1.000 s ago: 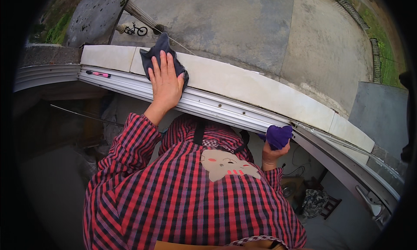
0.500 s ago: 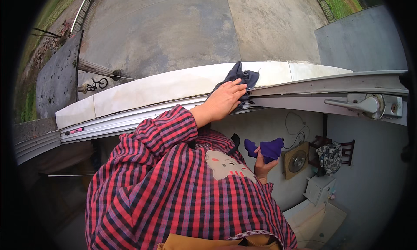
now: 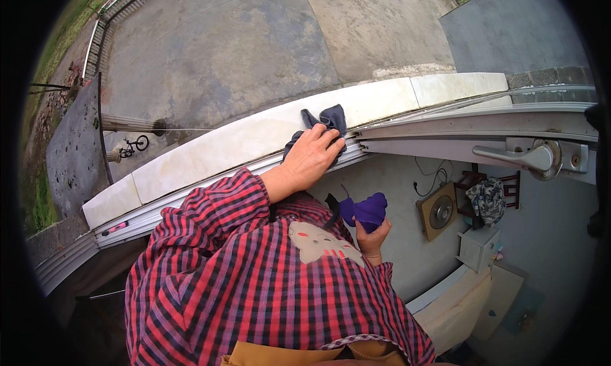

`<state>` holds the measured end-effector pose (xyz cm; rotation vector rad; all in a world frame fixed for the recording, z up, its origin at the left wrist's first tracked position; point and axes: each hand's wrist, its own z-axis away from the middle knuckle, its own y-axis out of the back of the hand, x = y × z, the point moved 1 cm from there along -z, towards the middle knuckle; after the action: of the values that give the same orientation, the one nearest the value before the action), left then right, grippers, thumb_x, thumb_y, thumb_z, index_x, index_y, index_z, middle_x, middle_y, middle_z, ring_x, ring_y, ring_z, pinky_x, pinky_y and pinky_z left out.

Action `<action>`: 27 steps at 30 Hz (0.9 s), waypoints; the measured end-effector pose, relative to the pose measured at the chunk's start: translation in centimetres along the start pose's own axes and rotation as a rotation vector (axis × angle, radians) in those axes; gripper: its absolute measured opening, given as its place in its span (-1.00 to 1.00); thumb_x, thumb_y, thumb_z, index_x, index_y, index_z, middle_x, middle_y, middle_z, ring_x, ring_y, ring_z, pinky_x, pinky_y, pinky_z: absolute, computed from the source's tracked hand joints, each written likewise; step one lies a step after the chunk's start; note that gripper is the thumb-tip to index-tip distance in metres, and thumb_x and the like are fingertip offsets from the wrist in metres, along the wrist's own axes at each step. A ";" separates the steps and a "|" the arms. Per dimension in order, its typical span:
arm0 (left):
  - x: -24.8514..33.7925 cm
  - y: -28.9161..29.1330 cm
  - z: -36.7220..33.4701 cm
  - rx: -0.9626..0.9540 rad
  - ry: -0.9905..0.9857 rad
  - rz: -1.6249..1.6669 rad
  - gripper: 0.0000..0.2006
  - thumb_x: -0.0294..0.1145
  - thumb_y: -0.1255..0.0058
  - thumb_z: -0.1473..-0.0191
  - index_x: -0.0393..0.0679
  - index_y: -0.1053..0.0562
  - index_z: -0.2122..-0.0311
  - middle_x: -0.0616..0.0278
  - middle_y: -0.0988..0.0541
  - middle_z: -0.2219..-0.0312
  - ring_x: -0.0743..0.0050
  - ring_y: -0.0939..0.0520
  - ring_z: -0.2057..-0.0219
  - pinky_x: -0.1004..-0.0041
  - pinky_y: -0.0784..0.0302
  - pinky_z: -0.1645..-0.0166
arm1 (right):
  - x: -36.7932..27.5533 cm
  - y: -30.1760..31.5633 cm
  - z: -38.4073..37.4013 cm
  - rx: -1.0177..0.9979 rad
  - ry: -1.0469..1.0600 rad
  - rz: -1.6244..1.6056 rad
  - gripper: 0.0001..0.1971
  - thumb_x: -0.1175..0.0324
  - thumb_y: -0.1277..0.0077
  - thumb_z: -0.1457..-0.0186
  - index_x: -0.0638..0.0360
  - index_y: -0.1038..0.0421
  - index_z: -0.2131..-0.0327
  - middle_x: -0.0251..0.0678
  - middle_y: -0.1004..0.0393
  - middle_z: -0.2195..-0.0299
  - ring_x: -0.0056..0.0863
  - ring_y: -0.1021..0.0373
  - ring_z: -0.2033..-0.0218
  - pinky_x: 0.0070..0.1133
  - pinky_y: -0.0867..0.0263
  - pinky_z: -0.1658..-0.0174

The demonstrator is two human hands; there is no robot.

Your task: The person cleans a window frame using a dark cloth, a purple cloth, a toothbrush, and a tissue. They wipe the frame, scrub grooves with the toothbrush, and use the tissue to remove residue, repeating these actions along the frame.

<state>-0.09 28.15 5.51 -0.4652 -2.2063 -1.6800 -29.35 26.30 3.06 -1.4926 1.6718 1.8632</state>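
Observation:
A crumpled dark grey cloth (image 3: pixel 332 117) lies on the window track and the edge of the white sill. My left hand (image 3: pixel 307 157) bears down on it from above, fingers bent over the fabric. Lower and to the right, my right hand (image 3: pixel 373 240) grips a bunched purple cloth (image 3: pixel 369 208) in front of my chest. The white sliding-window track (image 3: pixel 191 189) runs beneath my left forearm, beside the pale stone sill (image 3: pixel 210 148).
A window sash with a metal handle (image 3: pixel 519 155) stands at the right. A pink and black marker-like object (image 3: pixel 115 228) lies in the track's left end. Inside are a square fan-like appliance (image 3: pixel 438 212) and a small white cabinet (image 3: pixel 477 246); a bicycle (image 3: pixel 133 145) stands outside below.
My left hand and the dark cloth have slid left along the track. My right hand with the purple cloth has moved left, closer to my chest. The view has turned slightly.

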 end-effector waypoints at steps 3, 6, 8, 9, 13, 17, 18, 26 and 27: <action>1.4 -1.1 -2.5 -0.092 0.052 0.015 -0.58 -0.48 -0.07 -0.02 -0.21 -0.49 -0.05 0.12 -0.50 -0.03 0.12 -0.47 -0.01 0.30 -0.43 -0.11 | -0.7 0.2 0.0 -0.007 0.006 -0.007 -0.53 0.42 -0.34 0.21 0.28 -0.55 0.13 -0.12 -0.67 0.30 -0.06 -0.62 0.28 -0.34 -0.49 0.12; 1.5 -1.0 -2.5 -0.001 0.069 0.024 -0.61 -0.45 -0.13 -0.01 -0.22 -0.51 -0.01 0.13 -0.52 0.04 0.14 -0.49 0.02 0.30 -0.43 -0.09 | -1.2 0.2 0.6 0.055 -0.002 -0.028 -0.54 0.41 -0.34 0.20 0.28 -0.55 0.12 -0.13 -0.67 0.29 -0.07 -0.62 0.27 -0.34 -0.49 0.12; 1.3 -0.9 -2.1 0.007 0.076 -0.026 -0.69 -0.40 -0.15 -0.03 -0.19 -0.53 0.08 0.17 -0.52 0.14 0.18 -0.50 0.10 0.32 -0.42 0.00 | -1.2 -0.1 0.9 0.046 -0.153 -0.153 -0.55 0.41 -0.34 0.20 0.27 -0.55 0.13 -0.13 -0.67 0.29 -0.07 -0.62 0.27 -0.35 -0.49 0.12; 1.4 -0.8 -2.1 0.010 0.040 -0.053 -0.71 -0.39 -0.15 -0.03 -0.18 -0.52 0.10 0.19 -0.52 0.16 0.19 -0.50 0.12 0.33 -0.40 0.03 | -1.3 -0.2 1.0 0.049 -0.221 -0.221 -0.55 0.41 -0.34 0.20 0.27 -0.55 0.13 -0.13 -0.67 0.28 -0.07 -0.62 0.27 -0.35 -0.49 0.12; 1.9 -0.7 -2.6 -0.081 -0.011 -0.119 -0.80 -0.39 -0.10 -0.03 -0.13 -0.50 0.19 0.24 -0.48 0.24 0.24 -0.47 0.19 0.34 -0.34 0.15 | -1.9 -0.2 -0.5 -0.004 -0.074 -0.058 -0.54 0.39 -0.35 0.20 0.30 -0.54 0.14 -0.12 -0.66 0.30 -0.05 -0.60 0.29 -0.32 -0.48 0.15; 3.2 0.2 -2.4 0.039 0.075 -0.078 -0.67 -0.41 -0.06 -0.04 -0.19 -0.52 0.05 0.18 -0.52 0.11 0.21 -0.49 0.10 0.30 -0.36 0.07 | -2.8 -0.4 -2.8 -0.005 0.059 0.007 -0.49 0.39 -0.37 0.22 0.34 -0.52 0.11 -0.09 -0.63 0.33 -0.01 -0.59 0.31 -0.30 -0.48 0.16; 3.4 0.0 -2.6 -0.060 0.106 -0.062 -0.62 -0.41 -0.06 -0.03 -0.22 -0.53 0.00 0.12 -0.52 0.02 0.17 -0.49 0.04 0.30 -0.37 0.03 | -3.0 -0.6 -3.3 -0.025 0.048 0.002 -0.48 0.39 -0.37 0.22 0.35 -0.51 0.10 -0.08 -0.63 0.34 0.00 -0.59 0.31 -0.30 -0.48 0.16; 3.0 -1.4 -3.8 0.047 -0.052 -0.109 -0.88 -0.38 -0.03 -0.01 -0.16 -0.48 0.33 0.16 -0.40 0.34 0.26 -0.48 0.29 0.34 -0.35 0.22 | -2.8 -0.9 -4.2 -0.082 0.097 -0.033 -0.44 0.38 -0.38 0.23 0.37 -0.50 0.07 -0.05 -0.63 0.33 0.02 -0.59 0.29 -0.30 -0.49 0.18; 2.8 -1.3 -3.5 0.033 -0.045 -0.101 -0.88 -0.38 -0.04 -0.01 -0.16 -0.47 0.33 0.16 -0.41 0.34 0.27 -0.49 0.30 0.34 -0.36 0.23 | -2.7 -0.8 -4.3 -0.092 0.088 -0.023 -0.44 0.39 -0.38 0.23 0.37 -0.50 0.07 -0.05 -0.63 0.33 0.02 -0.59 0.29 -0.30 -0.49 0.18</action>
<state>-2.99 24.57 6.51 -0.3927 -2.3224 -1.6957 -25.32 24.11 5.34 -1.6448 1.6192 1.9125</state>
